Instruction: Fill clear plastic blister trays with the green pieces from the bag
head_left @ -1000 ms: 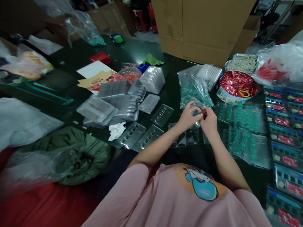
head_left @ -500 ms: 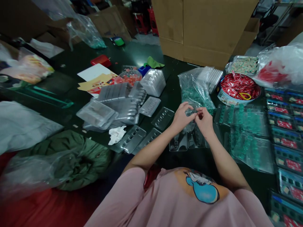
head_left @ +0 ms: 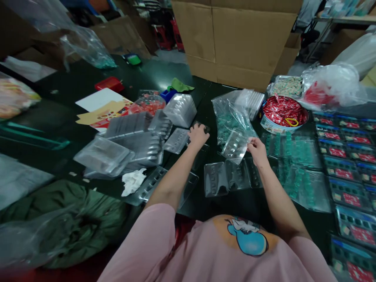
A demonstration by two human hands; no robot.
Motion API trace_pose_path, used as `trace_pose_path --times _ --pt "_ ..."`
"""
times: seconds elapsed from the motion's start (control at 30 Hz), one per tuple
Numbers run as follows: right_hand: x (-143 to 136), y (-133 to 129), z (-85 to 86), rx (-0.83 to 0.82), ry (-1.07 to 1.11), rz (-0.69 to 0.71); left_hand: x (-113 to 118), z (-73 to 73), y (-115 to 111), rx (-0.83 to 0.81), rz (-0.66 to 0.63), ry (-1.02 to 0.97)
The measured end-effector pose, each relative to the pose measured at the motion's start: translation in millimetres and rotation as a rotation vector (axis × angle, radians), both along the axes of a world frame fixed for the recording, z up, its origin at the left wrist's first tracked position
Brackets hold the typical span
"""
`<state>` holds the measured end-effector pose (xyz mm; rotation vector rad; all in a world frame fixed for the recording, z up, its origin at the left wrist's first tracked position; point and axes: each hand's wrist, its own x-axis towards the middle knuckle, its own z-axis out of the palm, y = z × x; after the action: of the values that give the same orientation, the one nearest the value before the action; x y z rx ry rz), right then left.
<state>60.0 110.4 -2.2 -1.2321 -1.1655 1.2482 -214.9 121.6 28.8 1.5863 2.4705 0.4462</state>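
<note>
My right hand (head_left: 257,150) pinches the right edge of a clear plastic blister tray (head_left: 234,147) with moulded hollows, tilted above the table. Farther left, my left hand (head_left: 199,136) has its fingers curled on another clear piece (head_left: 206,128), apparently a blister tray, mostly hidden beneath the hand. Behind the right hand's tray lies a clear bag of green pieces (head_left: 229,121). Several clear trays (head_left: 216,180) are laid in a row in front of my hands. Right of the right hand are trays filled with green pieces (head_left: 305,150).
Stacked clear trays (head_left: 135,139) stand at the left beside a crumpled white tissue (head_left: 133,181). A round tin (head_left: 276,126) with red shiny packets is at the back right. Filled packs (head_left: 343,172) line the right side. A large cardboard box (head_left: 235,43) blocks the far edge.
My hands, close together before, are now apart. The left has moved left to another clear piece; the right holds its tray more in the open. The view has shifted slightly right.
</note>
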Motion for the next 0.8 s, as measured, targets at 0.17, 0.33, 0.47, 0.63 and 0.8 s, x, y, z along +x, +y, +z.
trace_pose_path --times 0.17,0.33,0.47,0.63,0.8 --pt "-5.7 -2.8 2.7 -0.06 0.121 0.036 14.9 -3.6 -7.4 0.209 -0.061 -0.081" --pt "-11.9 -6.5 2.4 -0.024 0.073 0.112 79.9 9.4 -41.5 0.193 -0.374 -0.87" --pt "-13.9 -15.8 4.2 0.026 -0.006 0.215 108.3 9.9 -54.5 0.115 -0.36 -1.185" --pt "-9.5 -25.0 11.3 0.034 -0.02 0.296 105.8 15.7 -54.1 0.019 -0.343 -1.305" --pt "-8.8 -29.0 16.5 0.028 0.038 0.381 102.6 17.3 -54.0 -0.009 -0.3 -1.317"
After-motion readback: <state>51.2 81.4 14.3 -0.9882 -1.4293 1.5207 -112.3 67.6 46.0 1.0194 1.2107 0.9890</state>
